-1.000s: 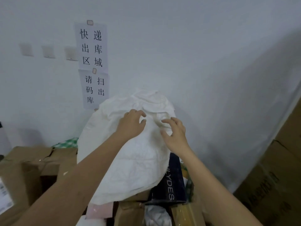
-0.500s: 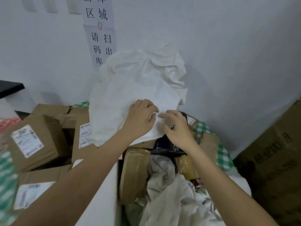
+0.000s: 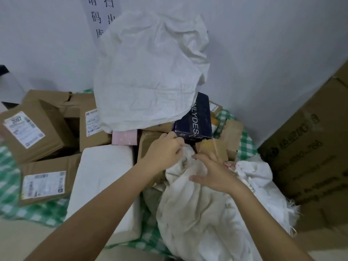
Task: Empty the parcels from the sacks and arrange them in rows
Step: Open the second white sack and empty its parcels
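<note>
woven white fabric bunches under the fingers (image 3: 178, 147) of the left hand (image 3: 165, 151), which curl round a fold at the mouth of the lower sack (image 3: 207, 213); what the fingertips pinch is hidden by the knuckles. the right hand (image 3: 214, 174) lies on the same sack with thumb spread and fingers loosely bent, pressing the cloth rather than clearly grasping it, and its fingertips are lost behind the folds. what this sack holds cannot be made out; its frayed edge trails off to the right.

just beyond the hands a dark blue box (image 3: 195, 119) with partly covered lettering sits tilted on brown parcels (image 3: 222, 146), and a second white sack (image 3: 150, 72) stands slumped over the pile, covering its top and part of a paper sign (image 3: 98, 14) on the wall. a pink parcel (image 3: 125, 138) peeps from under that sack. to the left lie a white flat parcel (image 3: 105, 176) and labelled cardboard boxes (image 3: 33, 129), tumbled, not in rows, on a green checked cloth (image 3: 37, 210). a large carton (image 3: 308, 157) hems in the right side, cut by the frame edge. open room shows only along the pale floor (image 3: 22, 240) at the lower left.
</note>
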